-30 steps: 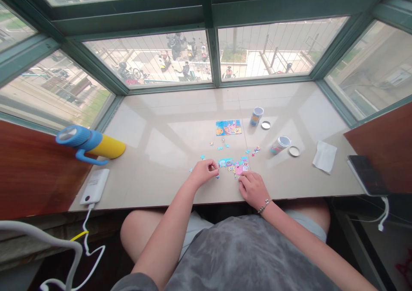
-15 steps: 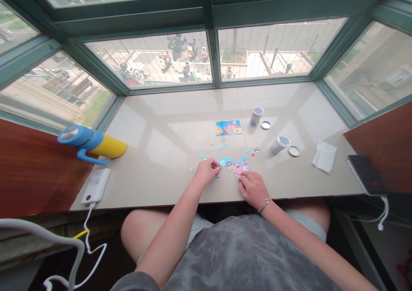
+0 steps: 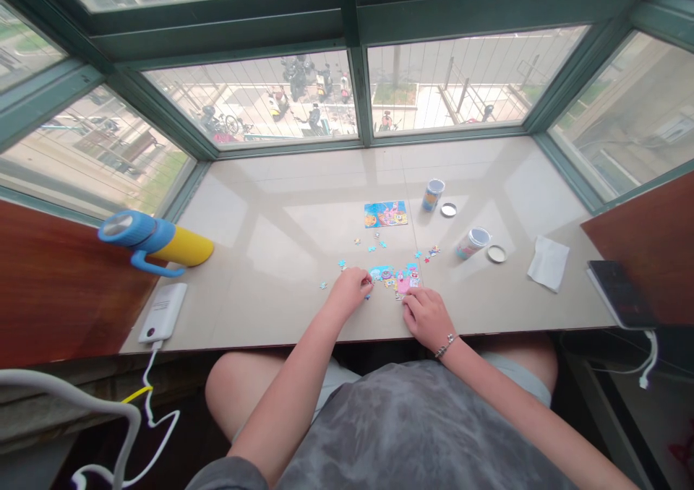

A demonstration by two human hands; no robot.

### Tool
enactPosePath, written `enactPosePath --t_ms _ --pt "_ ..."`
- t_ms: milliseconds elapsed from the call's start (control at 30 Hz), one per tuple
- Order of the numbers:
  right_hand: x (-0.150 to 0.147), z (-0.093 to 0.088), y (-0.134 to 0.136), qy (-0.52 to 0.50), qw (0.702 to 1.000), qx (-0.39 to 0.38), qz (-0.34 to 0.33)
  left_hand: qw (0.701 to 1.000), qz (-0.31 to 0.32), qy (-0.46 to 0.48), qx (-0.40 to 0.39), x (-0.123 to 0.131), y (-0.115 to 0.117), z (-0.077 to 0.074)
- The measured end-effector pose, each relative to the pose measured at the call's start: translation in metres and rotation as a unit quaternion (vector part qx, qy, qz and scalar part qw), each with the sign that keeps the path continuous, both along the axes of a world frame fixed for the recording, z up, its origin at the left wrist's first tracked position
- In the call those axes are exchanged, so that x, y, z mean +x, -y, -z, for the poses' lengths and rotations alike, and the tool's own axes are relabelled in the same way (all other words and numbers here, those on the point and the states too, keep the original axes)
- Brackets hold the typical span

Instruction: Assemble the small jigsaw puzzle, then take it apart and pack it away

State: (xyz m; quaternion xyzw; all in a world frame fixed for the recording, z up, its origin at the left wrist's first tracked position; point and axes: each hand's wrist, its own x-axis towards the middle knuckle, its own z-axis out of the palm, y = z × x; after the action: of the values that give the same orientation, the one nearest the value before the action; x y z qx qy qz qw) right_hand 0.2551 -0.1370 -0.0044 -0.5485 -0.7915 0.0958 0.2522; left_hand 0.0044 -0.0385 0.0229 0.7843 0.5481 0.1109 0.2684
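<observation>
Partly joined jigsaw puzzle [image 3: 404, 282] is laid near the front edge of the desk [image 3: 260, 259], around mid-length. Its near right side is touched by the right hand [image 3: 428, 316], fingers curled and bunched together; whether a piece is gripped cannot be told. Thumb and index finger of the left hand [image 3: 352, 288] are brought together at the puzzle's left end; any pinched piece is too small to confirm.

Risks: joined pieces could be skewed or popped apart if pushed sideways, as no frame is seen around them. Loose pieces [image 3: 323, 285] left of the left hand could be swept over the front edge by the forearm. A wrong fit could be forced, since several pieces look similarly blue.

Containers: farther can [image 3: 433, 195] and nearer can [image 3: 473, 243] are placed right of the puzzle, uncapped, with round lids [image 3: 497, 254] set just beside; contents cannot be made out. Insulated bottle [image 3: 189, 246] at the desk's left edge is capped, contents hidden.
</observation>
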Motion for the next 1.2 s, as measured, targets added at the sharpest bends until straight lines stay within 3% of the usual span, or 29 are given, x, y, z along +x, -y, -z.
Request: enactPosePath --t_ms 200,900,1200 --pt "0.0 0.002 0.0 0.001 1.0 -0.009 0.002 0.999 0.032 -0.011 0.025 -0.002 0.005 0.003" --pt "0.0 -0.002 0.0 0.012 1.0 -0.023 -0.001 0.994 0.059 -0.066 0.068 -0.001 0.01 0.007" --pt "0.001 -0.002 0.0 0.004 1.0 -0.012 -0.002 0.999 -0.004 0.0 0.054 -0.016 0.015 -0.004"
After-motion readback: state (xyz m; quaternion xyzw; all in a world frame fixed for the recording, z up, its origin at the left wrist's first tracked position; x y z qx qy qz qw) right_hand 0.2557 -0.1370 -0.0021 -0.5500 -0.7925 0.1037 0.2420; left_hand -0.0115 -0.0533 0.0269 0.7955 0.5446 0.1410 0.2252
